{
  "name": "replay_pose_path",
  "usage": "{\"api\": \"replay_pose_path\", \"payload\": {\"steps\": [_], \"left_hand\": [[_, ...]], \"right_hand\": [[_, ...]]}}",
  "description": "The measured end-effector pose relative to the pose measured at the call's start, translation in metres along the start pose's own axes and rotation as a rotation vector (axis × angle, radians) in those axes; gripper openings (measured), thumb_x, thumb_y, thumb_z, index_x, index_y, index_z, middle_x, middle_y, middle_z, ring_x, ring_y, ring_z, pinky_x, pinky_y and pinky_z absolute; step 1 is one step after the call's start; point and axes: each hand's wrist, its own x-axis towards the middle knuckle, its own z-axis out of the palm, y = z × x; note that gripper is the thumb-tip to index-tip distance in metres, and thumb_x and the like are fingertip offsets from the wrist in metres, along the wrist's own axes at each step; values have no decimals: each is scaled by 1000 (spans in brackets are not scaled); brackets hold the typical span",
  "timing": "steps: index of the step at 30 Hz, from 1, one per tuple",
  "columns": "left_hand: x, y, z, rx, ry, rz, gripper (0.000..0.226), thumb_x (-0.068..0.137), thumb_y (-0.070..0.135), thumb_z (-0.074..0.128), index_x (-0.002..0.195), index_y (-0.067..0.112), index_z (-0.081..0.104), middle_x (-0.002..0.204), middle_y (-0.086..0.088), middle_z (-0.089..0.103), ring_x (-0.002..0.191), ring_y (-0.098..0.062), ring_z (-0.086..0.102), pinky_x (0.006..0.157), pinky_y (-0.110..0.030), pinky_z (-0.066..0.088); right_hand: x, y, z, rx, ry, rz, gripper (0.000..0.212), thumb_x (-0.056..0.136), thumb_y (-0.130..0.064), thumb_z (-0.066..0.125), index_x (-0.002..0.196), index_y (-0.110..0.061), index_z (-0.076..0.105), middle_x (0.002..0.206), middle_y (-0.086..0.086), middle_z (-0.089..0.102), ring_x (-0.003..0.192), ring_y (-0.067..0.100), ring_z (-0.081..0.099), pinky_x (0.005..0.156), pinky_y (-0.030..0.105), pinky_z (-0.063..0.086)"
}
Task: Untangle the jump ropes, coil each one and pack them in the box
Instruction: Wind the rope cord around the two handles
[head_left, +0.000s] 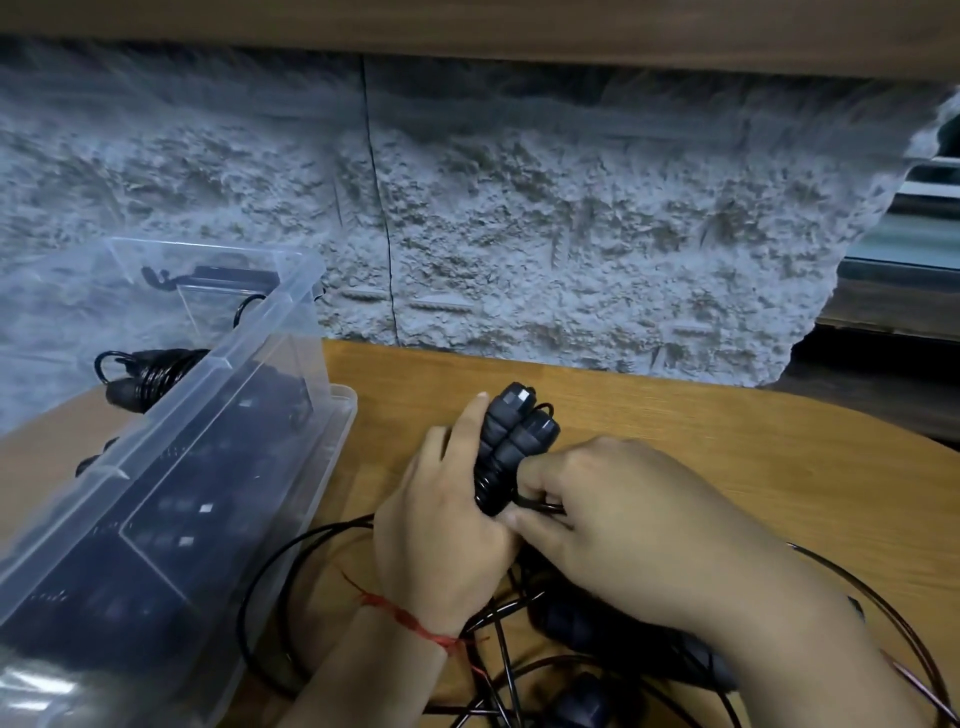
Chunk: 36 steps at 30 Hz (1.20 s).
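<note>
My left hand (447, 525) grips two black jump-rope handles (511, 441) held side by side and upright above the wooden table (701, 447). Black cord is wound round their lower part. My right hand (618, 525) pinches that thin cord (540, 505) right beside the handles. Under both wrists lies a tangle of black rope (291, 571) with more dark handles (576, 618) in it. The clear plastic box (218, 415) stands open at the left. A coiled black rope (148, 376) shows behind its near wall.
A rough grey stone wall (519, 234) rises right behind the table. The box's clear lid (156, 265) stands up at the back left. A rope loop (904, 629) reaches the table's right front edge. Bare wood lies to the right of my hands.
</note>
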Motion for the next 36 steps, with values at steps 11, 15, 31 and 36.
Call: {"api": "replay_pose_path", "payload": {"steps": [11, 15, 31, 36], "left_hand": [[3, -3, 2, 41, -13, 214, 64, 90, 82, 48, 137, 42, 63, 104, 17, 61, 95, -7, 61, 68, -31, 52], [-3, 3, 1, -83, -101, 441, 67, 80, 84, 66, 107, 24, 73, 93, 13, 62, 89, -9, 62, 70, -34, 53], [-6, 10, -31, -341, -367, 457, 78, 96, 29, 77, 151, -11, 40, 138, -26, 64, 83, 15, 70, 77, -8, 54], [-3, 23, -9, -631, -354, 277, 23, 110, 15, 52, 129, 7, 63, 150, -35, 49, 53, 14, 62, 62, -5, 48]], "right_hand": [[-16, 10, -34, -78, 243, 47, 35, 94, -63, 37, 114, -48, 61, 110, -23, 65, 100, 7, 63, 79, 39, 54], [-9, 33, -20, 99, 301, 17, 29, 89, -65, 54, 115, -55, 62, 106, -30, 69, 95, 2, 66, 77, 39, 56], [3, 69, 10, 1037, 241, -33, 17, 76, -26, 88, 88, -18, 80, 74, 20, 68, 66, 24, 54, 63, 35, 42], [18, 72, 32, 1151, 260, -1, 32, 78, -28, 89, 79, 0, 73, 69, 19, 66, 62, 21, 54, 54, 26, 43]]}}
